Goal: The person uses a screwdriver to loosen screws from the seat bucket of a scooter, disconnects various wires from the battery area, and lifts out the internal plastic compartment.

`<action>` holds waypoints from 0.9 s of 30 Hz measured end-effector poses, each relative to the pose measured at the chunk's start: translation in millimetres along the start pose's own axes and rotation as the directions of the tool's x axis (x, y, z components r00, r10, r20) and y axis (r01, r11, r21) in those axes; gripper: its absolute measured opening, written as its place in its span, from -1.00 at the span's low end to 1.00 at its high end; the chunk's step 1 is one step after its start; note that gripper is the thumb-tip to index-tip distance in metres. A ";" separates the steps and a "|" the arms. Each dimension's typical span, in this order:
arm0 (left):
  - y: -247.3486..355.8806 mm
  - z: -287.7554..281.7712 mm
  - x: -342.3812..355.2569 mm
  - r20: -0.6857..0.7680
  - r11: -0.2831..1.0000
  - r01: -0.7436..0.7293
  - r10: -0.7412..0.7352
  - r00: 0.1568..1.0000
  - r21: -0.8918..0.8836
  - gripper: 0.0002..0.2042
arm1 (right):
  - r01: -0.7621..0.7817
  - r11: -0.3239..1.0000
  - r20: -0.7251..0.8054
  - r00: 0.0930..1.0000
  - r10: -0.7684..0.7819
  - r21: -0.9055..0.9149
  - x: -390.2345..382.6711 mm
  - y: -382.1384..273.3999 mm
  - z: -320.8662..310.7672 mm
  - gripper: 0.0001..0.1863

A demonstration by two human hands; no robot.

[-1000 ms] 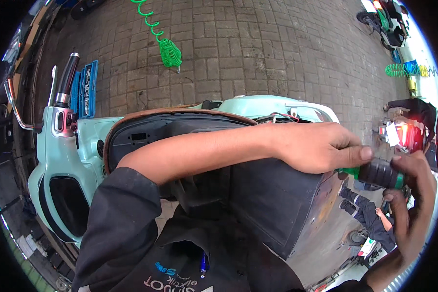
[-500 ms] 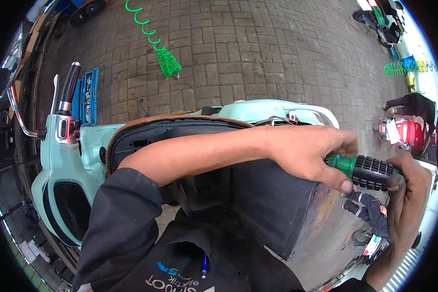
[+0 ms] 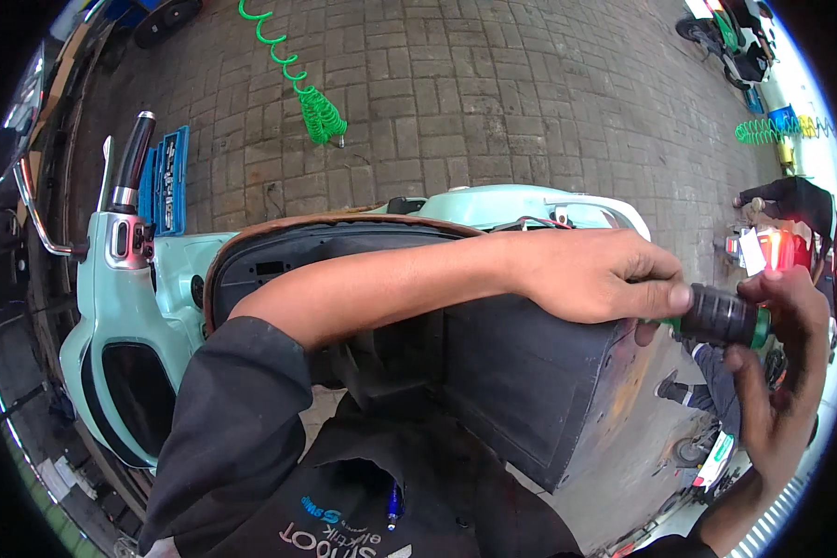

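Observation:
My left hand [image 3: 604,279] reaches across to the right, closed on one end of a short green-and-black handle [image 3: 719,314]. Its black ribbed sleeve is smeared by motion, and green shows at both ends. The handle looks like that of a screwdriver, but its exact kind cannot be made out. My right hand [image 3: 790,344] curves around the far end with thumb and fingers apart; whether a fingertip touches it I cannot tell. Below my left forearm lies the dark open compartment [image 3: 521,381] of a mint-green scooter [image 3: 493,206].
The scooter's handlebar grip [image 3: 138,158] and mirror stem stand at left, beside a blue tool tray [image 3: 171,181]. A coiled green hose [image 3: 321,116] hangs over the brick paving. At right are a red scooter [image 3: 777,249], a person in dark clothes [image 3: 795,200] and another person's leg [image 3: 688,392].
My right hand's fingers have spread from their hold on the handle's black part. The handle has shifted slightly up and tilted. My left thumb has moved up onto its near end.

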State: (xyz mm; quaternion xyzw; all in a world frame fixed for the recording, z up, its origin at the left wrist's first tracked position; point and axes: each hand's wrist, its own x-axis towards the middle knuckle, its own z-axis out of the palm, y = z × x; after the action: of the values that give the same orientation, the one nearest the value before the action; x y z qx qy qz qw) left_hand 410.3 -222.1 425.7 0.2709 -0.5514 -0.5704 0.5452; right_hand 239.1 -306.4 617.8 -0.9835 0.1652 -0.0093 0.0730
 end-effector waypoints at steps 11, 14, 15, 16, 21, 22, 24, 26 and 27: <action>-4.8 1.3 -1.3 -0.058 0.989 -0.040 0.032 0.998 -0.144 -0.50 | 0.080 0.996 -0.104 0.991 -0.083 -0.034 1.8 -6.5 6.1 -0.46; -4.4 0.8 -1.4 -0.042 0.997 -0.074 0.074 0.996 0.005 -0.55 | -0.195 0.980 -0.006 0.981 0.195 -0.047 2.2 -9.7 6.8 -0.59; -4.3 0.5 -2.6 -0.038 0.992 -0.097 0.101 0.994 0.082 -0.56 | -0.160 0.986 -0.011 0.987 0.161 0.034 3.6 -10.7 6.7 -0.58; -4.6 1.9 -1.1 -0.018 0.992 -0.123 0.124 0.992 0.003 -0.49 | -0.064 0.998 -0.035 0.997 0.064 -0.005 4.5 -12.0 6.2 -0.57; -6.0 4.8 -1.7 -0.071 0.991 -0.099 0.092 0.993 -0.092 -0.59 | -0.169 0.978 0.047 0.983 0.176 -0.124 8.3 -14.3 5.6 -0.46; -6.0 4.7 -2.9 -0.078 0.991 -0.132 0.132 0.988 0.004 -0.58 | -0.263 0.959 0.090 0.958 0.273 -0.109 7.6 -14.2 5.8 -0.45; -6.1 3.9 -4.0 -0.024 0.991 -0.125 0.126 0.992 0.046 -0.54 | -0.114 0.990 -0.014 0.993 0.114 -0.081 5.4 -13.5 5.2 -0.46; -6.1 3.1 -4.8 -0.028 0.989 -0.094 0.092 0.995 -0.115 -0.51 | 0.041 0.997 -0.109 0.993 -0.048 -0.064 4.1 -11.6 4.1 -0.42; -6.2 2.2 -4.9 -0.053 0.982 -0.062 0.053 0.997 -0.180 -0.47 | 0.064 0.997 -0.086 0.994 -0.067 -0.035 3.8 -11.0 2.4 -0.40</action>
State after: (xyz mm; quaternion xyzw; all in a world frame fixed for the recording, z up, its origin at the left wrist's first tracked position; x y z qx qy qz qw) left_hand 407.6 -218.2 419.1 0.2177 -0.4916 -0.5955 0.5969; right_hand 246.4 -297.0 617.0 -0.9881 0.1360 -0.0520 0.0494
